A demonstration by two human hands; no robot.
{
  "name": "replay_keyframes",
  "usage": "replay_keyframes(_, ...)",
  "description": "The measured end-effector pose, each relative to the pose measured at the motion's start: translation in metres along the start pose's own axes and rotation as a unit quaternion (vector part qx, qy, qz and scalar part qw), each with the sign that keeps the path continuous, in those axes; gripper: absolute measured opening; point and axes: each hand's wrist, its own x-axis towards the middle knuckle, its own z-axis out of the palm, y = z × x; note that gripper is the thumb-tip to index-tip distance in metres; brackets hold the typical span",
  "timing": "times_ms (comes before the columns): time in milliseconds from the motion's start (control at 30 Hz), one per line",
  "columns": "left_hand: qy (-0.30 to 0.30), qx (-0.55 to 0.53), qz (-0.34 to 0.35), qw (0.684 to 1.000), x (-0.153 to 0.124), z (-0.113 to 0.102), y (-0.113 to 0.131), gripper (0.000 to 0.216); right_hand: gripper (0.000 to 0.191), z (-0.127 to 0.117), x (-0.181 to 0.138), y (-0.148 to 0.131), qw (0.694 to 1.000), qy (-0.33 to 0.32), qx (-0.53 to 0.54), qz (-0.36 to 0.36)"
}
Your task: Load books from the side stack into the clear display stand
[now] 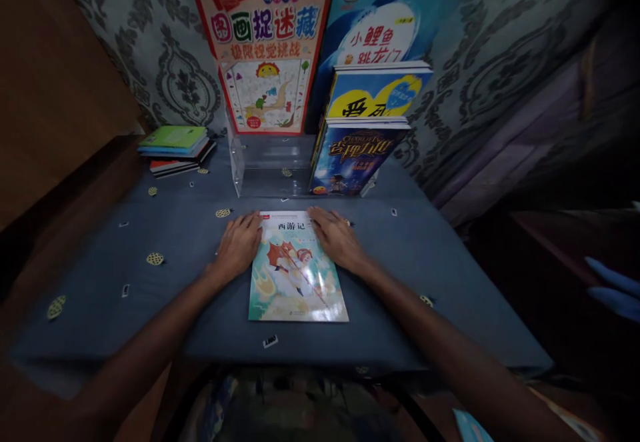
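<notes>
A thin paperback book with a teal and cream cover lies face up on the table, its lower edge towards me. The cover shows a figure with a staff and a red leaf-like fan. My left hand rests at the upper left edge of the book, palm down, fingers stretched forward and touching that edge. At the upper right corner lies my right hand, fingers extended, with the fingertips over the cover's margin. Both thumbs are partly hidden.
Behind the book stands a clear acrylic rack. It holds a red-bordered picture book, a dark blue book, a blue-yellow book and a large teal book. Stacked books lie back left on the blue tablecloth.
</notes>
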Motion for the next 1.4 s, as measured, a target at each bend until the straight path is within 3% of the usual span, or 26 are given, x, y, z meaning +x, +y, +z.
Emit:
replay_keyframes(133, -0.01, 0.011, 0.012, 1.0, 0.001, 0.001, -0.002, 0.04, 0.043, -0.004, -0.003, 0.006, 0.999, 0.026, 0.042, 0.005)
replay_keyframes(433, -0.06, 0.037, 0.021, 0.997, 0.03, -0.009, 0.003, 0.038, 0.04, -0.012, -0.018, -0.011, 0.984, 0.056, 0.139, 0.092)
replay_keyframes(567, -0.065, 0.035, 0.008, 0.997, 0.033, -0.01, 0.026, 0.043, 0.04, -0.01, -0.024, -0.016, 0.974, 0.065, 0.198, 0.09)
replay_keyframes(700, -0.065, -0.019, 0.069, 0.995, 0.016, -0.006, 0.061, 0.053, 0.04, -0.011, -0.022, -0.014, 0.971, 0.075, 0.214, 0.079)
replay_keyframes(800, -0.07, -0.001, 0.11, 0.991, 0.003, -0.003, 0.08, 0.059, 0.039, -0.012, -0.021, -0.011, 0.973, 0.079, 0.209, 0.059)
replay_keyframes(1100, -0.091, 0.05, 0.121, 0.987, 0.002, -0.001, 0.089, 0.037, 0.038, -0.015, -0.019, -0.007, 0.973, 0.089, 0.211, 0.035)
replay_keyframes(1400, -0.134, 0.031, 0.074, 0.988, 0.007, -0.02, 0.099, 0.024, 0.039, -0.027, -0.022, -0.014, 0.96, 0.133, 0.239, 0.062)
